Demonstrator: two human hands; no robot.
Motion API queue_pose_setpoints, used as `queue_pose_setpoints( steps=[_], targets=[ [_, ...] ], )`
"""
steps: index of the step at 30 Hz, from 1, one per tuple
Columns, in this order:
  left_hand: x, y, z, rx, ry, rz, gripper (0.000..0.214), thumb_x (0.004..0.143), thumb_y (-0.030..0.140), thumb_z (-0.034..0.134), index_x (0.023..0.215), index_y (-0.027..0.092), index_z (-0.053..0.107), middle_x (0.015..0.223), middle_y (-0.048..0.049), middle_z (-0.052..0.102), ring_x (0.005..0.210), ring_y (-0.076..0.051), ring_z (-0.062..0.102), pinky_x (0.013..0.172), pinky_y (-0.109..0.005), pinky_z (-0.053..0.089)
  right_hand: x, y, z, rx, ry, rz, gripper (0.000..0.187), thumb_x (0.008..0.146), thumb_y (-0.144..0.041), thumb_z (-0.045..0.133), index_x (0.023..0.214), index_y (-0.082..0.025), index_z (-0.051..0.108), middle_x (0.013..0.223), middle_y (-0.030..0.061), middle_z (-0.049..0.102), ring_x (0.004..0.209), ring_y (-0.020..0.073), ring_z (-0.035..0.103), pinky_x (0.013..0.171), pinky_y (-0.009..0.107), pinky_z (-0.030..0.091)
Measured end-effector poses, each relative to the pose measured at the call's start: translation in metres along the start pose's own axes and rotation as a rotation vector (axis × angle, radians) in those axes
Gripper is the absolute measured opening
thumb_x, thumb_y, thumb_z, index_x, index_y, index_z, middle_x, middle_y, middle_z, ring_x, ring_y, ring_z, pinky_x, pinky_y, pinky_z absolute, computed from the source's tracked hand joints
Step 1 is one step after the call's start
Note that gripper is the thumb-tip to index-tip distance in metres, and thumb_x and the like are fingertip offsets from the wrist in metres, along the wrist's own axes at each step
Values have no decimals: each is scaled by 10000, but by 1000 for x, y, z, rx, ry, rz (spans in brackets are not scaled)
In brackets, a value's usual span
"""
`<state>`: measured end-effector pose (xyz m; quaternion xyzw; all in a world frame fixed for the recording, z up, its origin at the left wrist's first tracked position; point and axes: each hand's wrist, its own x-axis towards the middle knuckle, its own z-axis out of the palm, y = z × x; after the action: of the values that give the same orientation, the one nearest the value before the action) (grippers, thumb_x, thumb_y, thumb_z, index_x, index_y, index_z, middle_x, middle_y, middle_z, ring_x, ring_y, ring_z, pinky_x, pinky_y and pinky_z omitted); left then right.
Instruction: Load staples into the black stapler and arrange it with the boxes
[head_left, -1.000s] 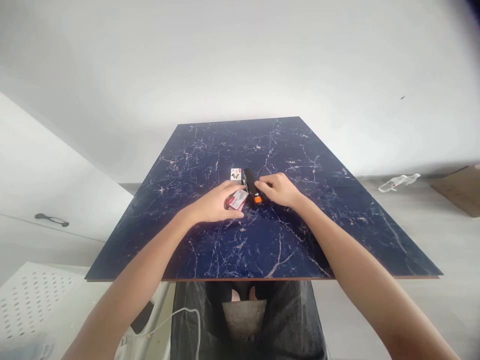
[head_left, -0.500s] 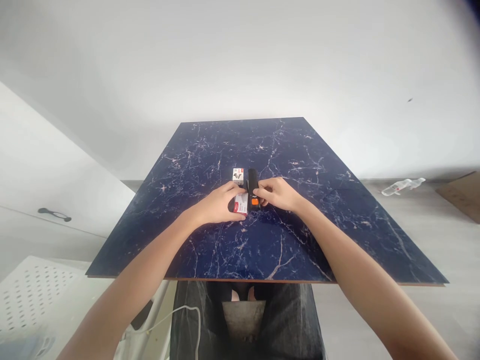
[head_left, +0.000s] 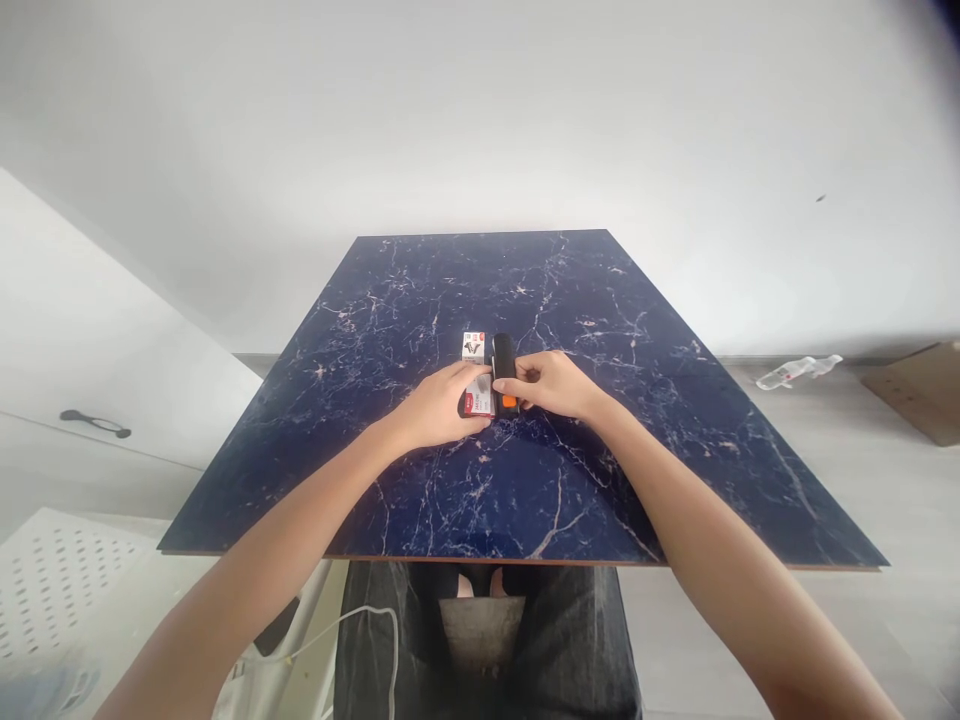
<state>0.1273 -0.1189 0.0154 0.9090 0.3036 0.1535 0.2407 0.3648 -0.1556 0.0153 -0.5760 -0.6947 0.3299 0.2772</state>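
Near the middle of the dark blue marbled tabletop, a long black object with an orange patch [head_left: 503,353] lies lengthwise away from me; it looks like a stapler. My right hand [head_left: 551,385] grips it from the right, thumb laid across its top and partly over the orange patch. Just left of it is a small red-and-white box [head_left: 478,402]. My left hand [head_left: 442,405] holds this box between thumb and fingers, with the fingertips by the black object's left side. Directly behind stands another small white box [head_left: 473,345] with a dark picture on it, untouched.
The marbled tabletop [head_left: 480,490] has a straight front edge over my lap. A white cable [head_left: 367,610] hangs at lower left beside a white perforated surface [head_left: 64,580]. On the floor at right lie a clear plastic bottle [head_left: 799,372] and a cardboard box [head_left: 919,390].
My right thumb has slid left across the black object, covering more of the orange patch. My left hand stays around the red-and-white box. The whole view has shifted slightly.
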Motion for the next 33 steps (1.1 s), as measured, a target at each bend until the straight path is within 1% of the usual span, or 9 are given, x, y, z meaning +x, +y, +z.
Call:
queue_pose_setpoints(
  steps=[3, 9, 16, 24, 27, 28, 30, 32, 33],
  targets=[
    [2, 0, 0, -23, -7, -8, 685, 847, 360, 764, 1466, 269, 483, 1412, -106, 585, 1189, -321, 611, 935, -448, 529, 0, 0, 0, -4, -3, 2, 503, 848, -641, 664, 622, -212, 534, 637, 5, 691, 534, 140, 621, 577, 268, 438],
    [6, -3, 11, 28, 59, -22, 729, 801, 431, 832, 1430, 234, 520, 1416, -114, 588, 1262, -358, 523, 1028, -510, 467, 0, 0, 1, -57, 12, -31, 488, 866, -623, 641, 624, -213, 537, 607, -5, 669, 528, 138, 592, 586, 278, 416],
    [4, -3, 4, -109, -19, -71, 929, 837, 364, 775, 1613, 325, 263, 1511, -119, 514, 1331, -357, 514, 1022, -503, 479, 0, -2, 0, -64, 1, -33, 506, 879, -636, 621, 621, -214, 518, 598, -10, 658, 518, 131, 573, 584, 277, 406],
    [8, -8, 5, -134, -30, -83, 1110, 808, 376, 817, 1654, 361, 99, 1446, -114, 570, 1232, -333, 580, 1006, -486, 473, 1, -2, 1, -55, -1, -32, 512, 881, -633, 634, 623, -214, 494, 598, -11, 664, 515, 134, 602, 581, 271, 421],
    [6, -9, 6, -94, -15, -60, 1159, 787, 442, 833, 1659, 342, 76, 1447, -117, 574, 1253, -347, 540, 1037, -509, 440, 0, 0, -4, -66, -22, -28, 525, 875, -667, 631, 635, -216, 509, 611, 0, 673, 523, 142, 609, 573, 274, 427],
    [5, -9, 6, -59, 3, -40, 1118, 800, 487, 815, 1658, 331, 115, 1451, -117, 572, 1272, -356, 513, 1055, -521, 420, 0, 1, -7, -60, -52, -18, 533, 876, -688, 619, 646, -215, 530, 623, 9, 682, 531, 149, 617, 570, 276, 435],
    [5, -9, 5, 13, 67, -2, 873, 899, 564, 685, 1625, 311, 271, 1454, -107, 574, 1296, -348, 479, 1094, -526, 379, 0, 5, -13, -21, -128, 16, 573, 896, -737, 557, 676, -210, 581, 660, 40, 705, 550, 165, 635, 560, 283, 455],
    [6, -13, 4, 63, 172, 2, 580, 1029, 545, 465, 1548, 287, 435, 1466, -88, 569, 1317, -310, 472, 1134, -501, 343, 1, 10, -18, 30, -157, 60, 636, 923, -775, 472, 702, -197, 619, 681, 74, 717, 551, 178, 640, 542, 293, 467],
    [8, -17, 4, 80, 229, -9, 518, 1068, 507, 370, 1517, 274, 482, 1491, -79, 553, 1340, -292, 463, 1156, -487, 323, 1, 12, -20, 48, -143, 80, 661, 934, -785, 434, 718, -192, 631, 678, 85, 715, 541, 181, 635, 532, 297, 468]
  ],
)
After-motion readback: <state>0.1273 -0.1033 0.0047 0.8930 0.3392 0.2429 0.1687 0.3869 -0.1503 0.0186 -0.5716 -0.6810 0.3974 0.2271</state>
